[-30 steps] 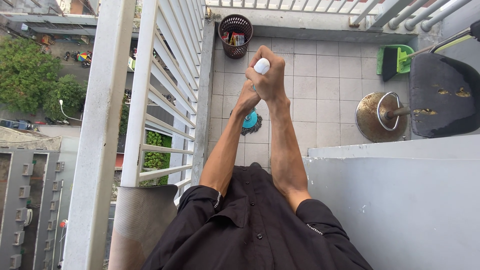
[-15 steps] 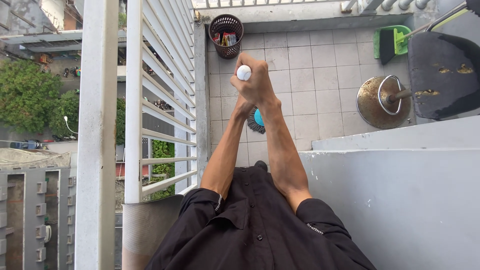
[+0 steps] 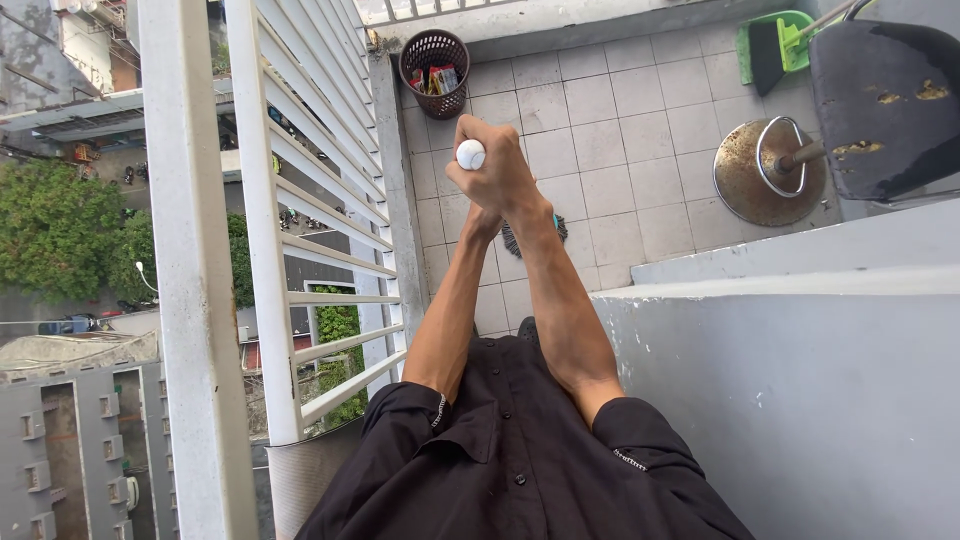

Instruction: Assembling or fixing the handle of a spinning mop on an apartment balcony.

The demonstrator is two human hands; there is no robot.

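both hands are clamping the mop handle (image 3: 470, 154), right hand (image 3: 503, 172) stacked over left hand (image 3: 482, 215); the handle is running straight down to the mop head (image 3: 540, 235) on the tiled floor (image 3: 610, 150), directly below the grip.

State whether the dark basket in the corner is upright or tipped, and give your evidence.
Upright: the basket stands on the tiles, round rim facing up, with colourful packets visible inside.

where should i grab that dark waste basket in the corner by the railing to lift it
Take the waste basket by its open top rim, coming straight down from above on the side facing the tiled floor. It stands upright in the corner, with the white railing on one side and the low wall behind, so those sides are crowded. The rim looks like the only firm edge.
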